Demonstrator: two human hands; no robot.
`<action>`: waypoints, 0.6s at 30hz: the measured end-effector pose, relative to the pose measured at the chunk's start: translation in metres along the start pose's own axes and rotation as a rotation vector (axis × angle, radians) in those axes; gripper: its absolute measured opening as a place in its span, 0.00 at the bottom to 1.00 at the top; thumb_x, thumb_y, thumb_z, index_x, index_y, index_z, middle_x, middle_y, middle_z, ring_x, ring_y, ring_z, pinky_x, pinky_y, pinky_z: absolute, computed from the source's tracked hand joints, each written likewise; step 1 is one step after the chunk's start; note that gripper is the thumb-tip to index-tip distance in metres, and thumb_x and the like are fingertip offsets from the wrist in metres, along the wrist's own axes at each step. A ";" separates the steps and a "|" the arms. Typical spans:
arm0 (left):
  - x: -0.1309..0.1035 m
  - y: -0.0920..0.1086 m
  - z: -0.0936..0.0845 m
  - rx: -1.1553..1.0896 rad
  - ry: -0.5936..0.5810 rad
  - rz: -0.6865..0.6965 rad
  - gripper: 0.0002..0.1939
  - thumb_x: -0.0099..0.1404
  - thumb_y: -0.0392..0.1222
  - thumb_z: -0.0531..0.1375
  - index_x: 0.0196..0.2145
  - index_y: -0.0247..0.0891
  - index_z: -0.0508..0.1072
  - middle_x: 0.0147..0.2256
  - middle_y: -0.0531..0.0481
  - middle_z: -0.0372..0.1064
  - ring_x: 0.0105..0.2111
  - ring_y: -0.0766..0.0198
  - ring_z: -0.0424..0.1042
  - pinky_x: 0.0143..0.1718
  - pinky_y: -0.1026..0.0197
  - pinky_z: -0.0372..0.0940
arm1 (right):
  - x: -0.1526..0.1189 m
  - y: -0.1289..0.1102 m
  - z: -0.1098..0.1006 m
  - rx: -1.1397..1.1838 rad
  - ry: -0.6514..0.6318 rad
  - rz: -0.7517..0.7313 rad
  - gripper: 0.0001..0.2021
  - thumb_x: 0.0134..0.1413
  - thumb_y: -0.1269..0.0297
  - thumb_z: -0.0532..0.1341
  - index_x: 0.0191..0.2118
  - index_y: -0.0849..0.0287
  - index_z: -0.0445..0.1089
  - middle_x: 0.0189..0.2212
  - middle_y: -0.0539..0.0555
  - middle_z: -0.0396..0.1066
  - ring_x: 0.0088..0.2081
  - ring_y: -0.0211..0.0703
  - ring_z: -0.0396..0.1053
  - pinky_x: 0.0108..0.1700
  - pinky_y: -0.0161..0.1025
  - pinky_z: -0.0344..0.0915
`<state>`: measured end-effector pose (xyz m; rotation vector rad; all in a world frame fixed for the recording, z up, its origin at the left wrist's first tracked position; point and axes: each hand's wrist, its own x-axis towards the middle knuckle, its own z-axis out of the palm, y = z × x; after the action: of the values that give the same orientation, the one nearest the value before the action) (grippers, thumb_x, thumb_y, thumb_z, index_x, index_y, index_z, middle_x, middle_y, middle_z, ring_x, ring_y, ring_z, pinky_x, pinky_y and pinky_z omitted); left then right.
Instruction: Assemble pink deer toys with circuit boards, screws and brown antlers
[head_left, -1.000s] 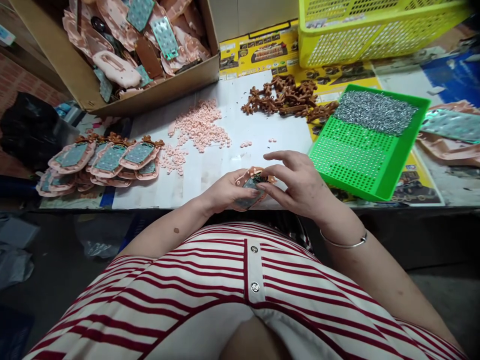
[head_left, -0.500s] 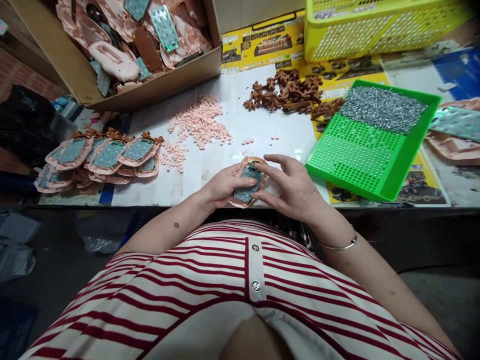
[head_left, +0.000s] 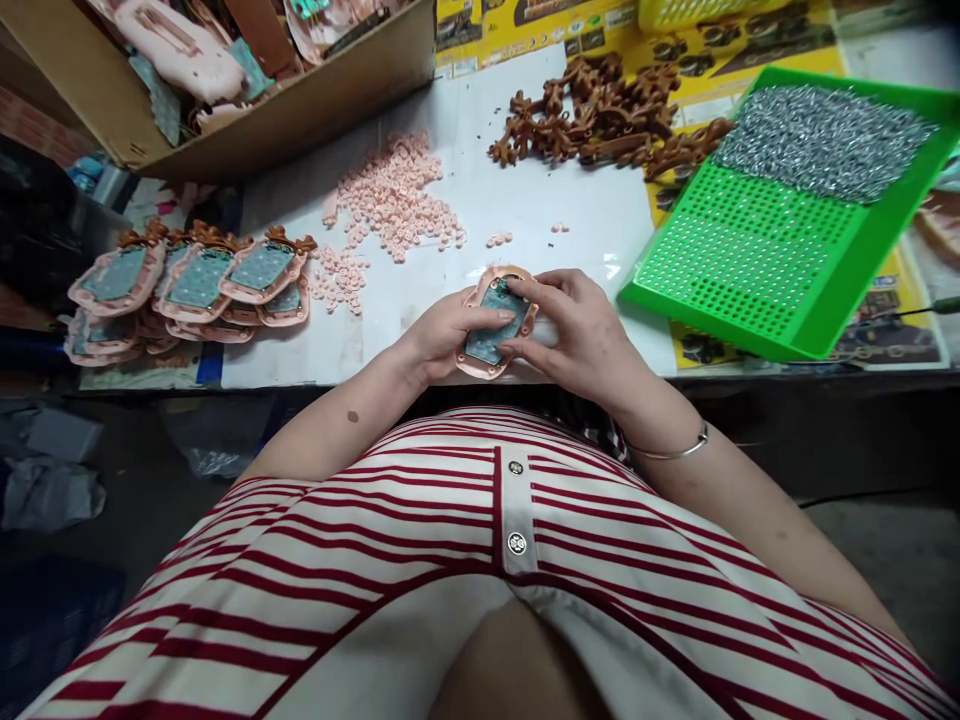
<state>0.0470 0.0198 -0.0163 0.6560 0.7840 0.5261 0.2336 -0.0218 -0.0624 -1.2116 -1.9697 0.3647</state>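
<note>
A pink plastic shell (head_left: 532,322) with a grey-green circuit board (head_left: 486,338) set in it is held just over the table's front edge. My left hand (head_left: 441,335) grips it from the left, thumb lying across the board. From the right, my right hand (head_left: 581,325) closes on the same shell. Its index fingertip rests near the top of the board and its thumb touches the lower right; the other fingers are partly hidden. Past the shell lie a few small pink plastic pieces (head_left: 498,240).
Similar shells with boards (head_left: 202,278) are stacked at left, near a heap of small pink pieces (head_left: 401,195). Brown plastic parts (head_left: 592,115) lie at the back. A green tray (head_left: 750,260) of metal screws (head_left: 832,140) stands at right. A cardboard box (head_left: 300,110) sits back left.
My right hand has moved in against the shell, its spread fingers now drawn closer round the right side. The left hand keeps its grip. The whole view has shifted downward.
</note>
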 end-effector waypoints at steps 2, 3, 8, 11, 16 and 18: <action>0.000 0.000 0.000 0.007 -0.011 0.014 0.21 0.50 0.33 0.72 0.42 0.32 0.72 0.34 0.49 0.75 0.32 0.64 0.74 0.36 0.62 0.67 | 0.000 -0.001 0.000 -0.004 0.000 0.015 0.30 0.59 0.40 0.62 0.63 0.47 0.67 0.49 0.60 0.70 0.50 0.55 0.70 0.52 0.58 0.70; 0.001 0.000 0.000 0.013 -0.018 0.021 0.21 0.50 0.33 0.72 0.42 0.32 0.72 0.34 0.49 0.75 0.32 0.64 0.74 0.36 0.62 0.67 | 0.001 -0.001 0.000 -0.004 0.002 0.017 0.30 0.59 0.40 0.62 0.63 0.46 0.67 0.49 0.60 0.70 0.49 0.55 0.70 0.52 0.57 0.70; 0.002 -0.002 -0.003 0.043 -0.016 0.026 0.22 0.49 0.33 0.73 0.42 0.32 0.73 0.35 0.49 0.75 0.32 0.64 0.74 0.37 0.62 0.67 | 0.000 0.001 0.000 0.003 0.015 0.000 0.31 0.59 0.41 0.62 0.64 0.47 0.67 0.48 0.60 0.70 0.49 0.55 0.70 0.51 0.57 0.71; 0.002 -0.002 -0.004 0.065 -0.006 0.029 0.23 0.49 0.34 0.73 0.43 0.32 0.73 0.35 0.49 0.75 0.32 0.63 0.74 0.37 0.61 0.67 | 0.001 0.002 0.005 0.002 0.005 0.013 0.31 0.59 0.42 0.63 0.64 0.47 0.66 0.49 0.60 0.70 0.50 0.56 0.70 0.52 0.58 0.70; -0.001 0.001 -0.001 0.128 -0.020 0.028 0.23 0.49 0.35 0.73 0.43 0.31 0.74 0.34 0.48 0.75 0.31 0.63 0.74 0.36 0.62 0.68 | -0.004 -0.005 -0.014 -0.043 -0.018 0.000 0.36 0.57 0.39 0.63 0.67 0.49 0.63 0.55 0.64 0.68 0.54 0.61 0.69 0.54 0.61 0.70; -0.002 0.002 0.003 0.154 -0.031 -0.011 0.22 0.50 0.36 0.73 0.42 0.30 0.74 0.35 0.46 0.76 0.31 0.63 0.74 0.36 0.60 0.69 | -0.013 -0.009 -0.044 -0.089 0.014 0.020 0.36 0.57 0.40 0.64 0.68 0.48 0.62 0.60 0.64 0.65 0.61 0.65 0.65 0.57 0.64 0.68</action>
<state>0.0480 0.0191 -0.0119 0.8000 0.8037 0.4479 0.2631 -0.0443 -0.0344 -1.2875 -1.9815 0.2800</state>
